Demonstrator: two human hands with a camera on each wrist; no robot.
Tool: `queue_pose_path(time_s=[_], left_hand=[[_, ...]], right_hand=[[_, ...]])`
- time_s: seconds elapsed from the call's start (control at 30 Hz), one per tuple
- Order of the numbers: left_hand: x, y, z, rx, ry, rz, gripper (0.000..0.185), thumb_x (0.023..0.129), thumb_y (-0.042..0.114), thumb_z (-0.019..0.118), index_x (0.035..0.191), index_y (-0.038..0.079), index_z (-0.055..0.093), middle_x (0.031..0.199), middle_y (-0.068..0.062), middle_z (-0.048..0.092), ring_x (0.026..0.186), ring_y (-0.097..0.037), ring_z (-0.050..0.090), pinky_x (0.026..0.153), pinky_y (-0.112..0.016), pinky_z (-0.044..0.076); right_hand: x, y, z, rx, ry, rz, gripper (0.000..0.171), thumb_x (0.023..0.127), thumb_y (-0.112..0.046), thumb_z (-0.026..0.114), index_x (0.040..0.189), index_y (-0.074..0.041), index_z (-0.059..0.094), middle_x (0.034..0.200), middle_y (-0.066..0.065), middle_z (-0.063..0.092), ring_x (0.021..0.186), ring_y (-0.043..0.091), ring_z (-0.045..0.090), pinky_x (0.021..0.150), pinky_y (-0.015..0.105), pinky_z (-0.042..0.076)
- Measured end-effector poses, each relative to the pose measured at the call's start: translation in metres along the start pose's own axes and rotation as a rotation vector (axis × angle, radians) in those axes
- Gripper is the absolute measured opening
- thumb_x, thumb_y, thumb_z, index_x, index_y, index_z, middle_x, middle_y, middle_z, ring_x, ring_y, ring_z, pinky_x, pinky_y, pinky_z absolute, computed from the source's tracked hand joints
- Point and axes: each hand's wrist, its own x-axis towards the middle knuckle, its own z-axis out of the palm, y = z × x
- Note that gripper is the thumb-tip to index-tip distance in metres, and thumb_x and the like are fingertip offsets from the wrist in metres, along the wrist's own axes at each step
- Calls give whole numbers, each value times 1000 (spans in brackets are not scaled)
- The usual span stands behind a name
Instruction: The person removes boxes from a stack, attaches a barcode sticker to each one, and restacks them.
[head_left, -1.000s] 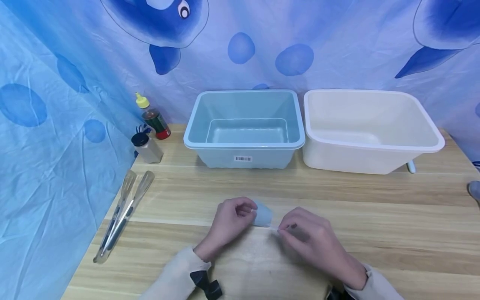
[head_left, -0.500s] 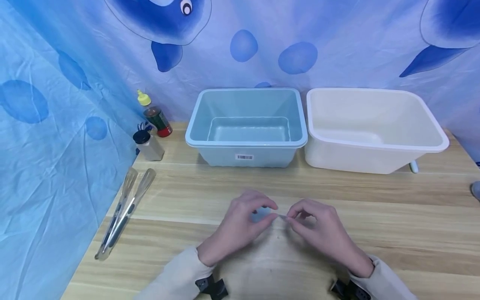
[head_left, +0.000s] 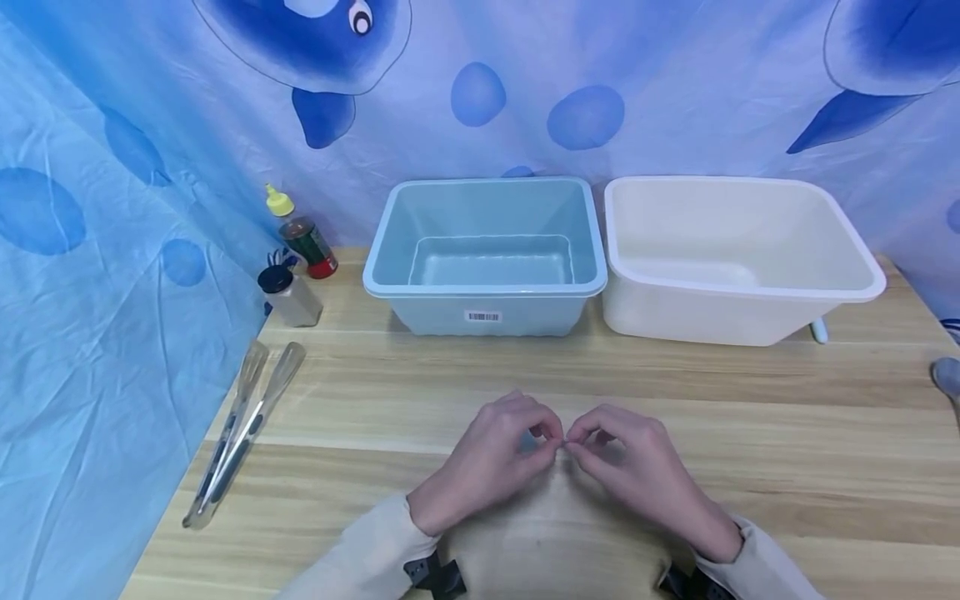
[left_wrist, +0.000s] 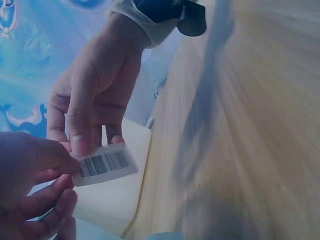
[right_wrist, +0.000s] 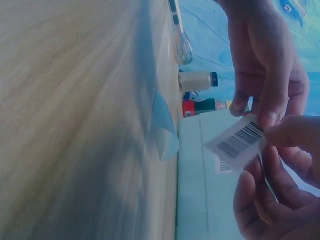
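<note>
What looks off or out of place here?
No spill or damage visible. Two minor oddities: the light-blue sheet is curled up rather than flat on the table, and a pale-blue tip pokes out behind the white bin.

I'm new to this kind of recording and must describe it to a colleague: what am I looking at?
There is no machine: a person works with two bare hands. The head picture comes from a camera worn on the head, looking forward and down; each wrist picture comes from that wrist, so the table seems tipped sideways. The left hand and right hand pinch a small white rectangular barcode label. On the wood-grain table stand a light-blue rectangular plastic tub, a white rectangular plastic tub, a yellow-capped bottle and a black-lidded squarish jar. Metal tongs with dark grips lie at left, and a curled light-blue piece, material unclear, near the hands.
</note>
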Motion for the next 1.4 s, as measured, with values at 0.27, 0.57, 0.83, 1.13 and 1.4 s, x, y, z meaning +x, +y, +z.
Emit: queue_pose_path(time_s=[0.27,0.57,0.83,1.13,1.4], left_hand=[[7,-7,1,-379,179,-313,3,84,7,72,86,9,71,81,0,70,74,-7,62,62,-21,53],[16,-7,5,-650,139,-474,9,85,6,70,95,4,70,94,-13,70,82,-9,62,62,-17,49],[26,-4,17,-694,121,-440,9,85,3,69,94,1,69,90,-17,68,52,-4,46,46,-16,35],[48,4,35,-719,-14,-483,16,88,7,66,103,10,72,102,-6,70,40,-6,34,37,-20,27],[74,9,56,-677,-67,-435,22,88,12,66,107,21,73,105,14,72,45,-5,42,43,-18,36]], right_hand=[[1,2,-10,194,212,173,30,71,20,71,95,3,67,95,12,69,84,4,64,68,17,56],[0,-1,-8,294,242,555,11,83,5,70,94,2,67,91,-6,68,81,5,67,67,21,57],[-3,5,-15,285,276,579,10,82,9,68,91,3,66,90,-2,67,82,3,66,69,19,57],[-15,23,-35,166,382,524,10,82,10,68,90,5,65,86,-11,66,73,0,63,61,13,53],[-21,46,-50,111,496,441,12,80,15,66,90,10,63,82,-11,66,61,1,61,56,11,52]])
